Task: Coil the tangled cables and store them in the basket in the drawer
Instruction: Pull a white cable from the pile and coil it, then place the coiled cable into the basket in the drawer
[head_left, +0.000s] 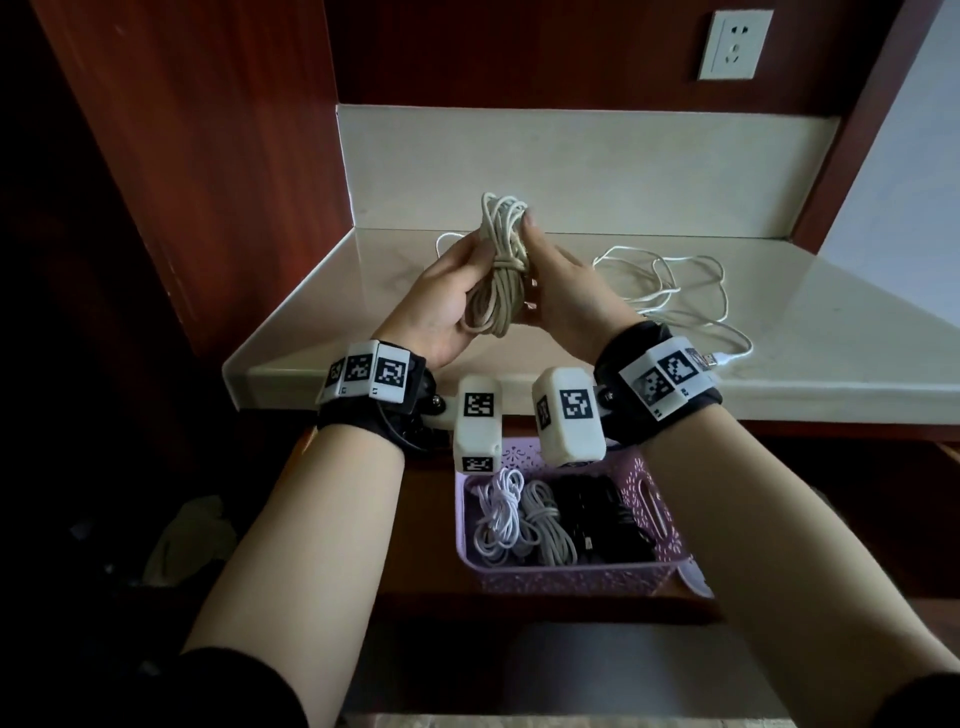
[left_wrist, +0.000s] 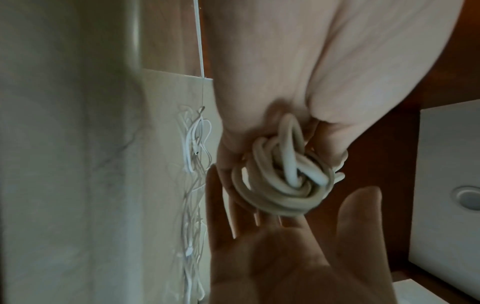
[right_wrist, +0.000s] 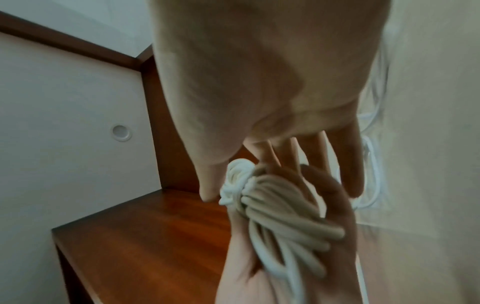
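A beige cable bundle (head_left: 497, 270), coiled and wrapped round its middle, is held upright above the counter (head_left: 810, 343). My left hand (head_left: 441, 306) cradles it, fingers and thumb curled round the coil (left_wrist: 280, 185). My right hand (head_left: 566, 291) lies against the bundle's right side with straight fingers (right_wrist: 345, 164) and its thumb tip on the upper loops. A loose white cable (head_left: 670, 291) sprawls tangled on the counter to the right. Below, the purple basket (head_left: 660, 514) sits in the open drawer (head_left: 431, 530) and holds white, grey and black coiled cables.
The white cable's USB plug (head_left: 719, 359) lies near the counter's front edge, behind my right wrist. A wall socket (head_left: 735, 44) sits high at the back right. Dark wooden panels (head_left: 208, 182) close in the left side.
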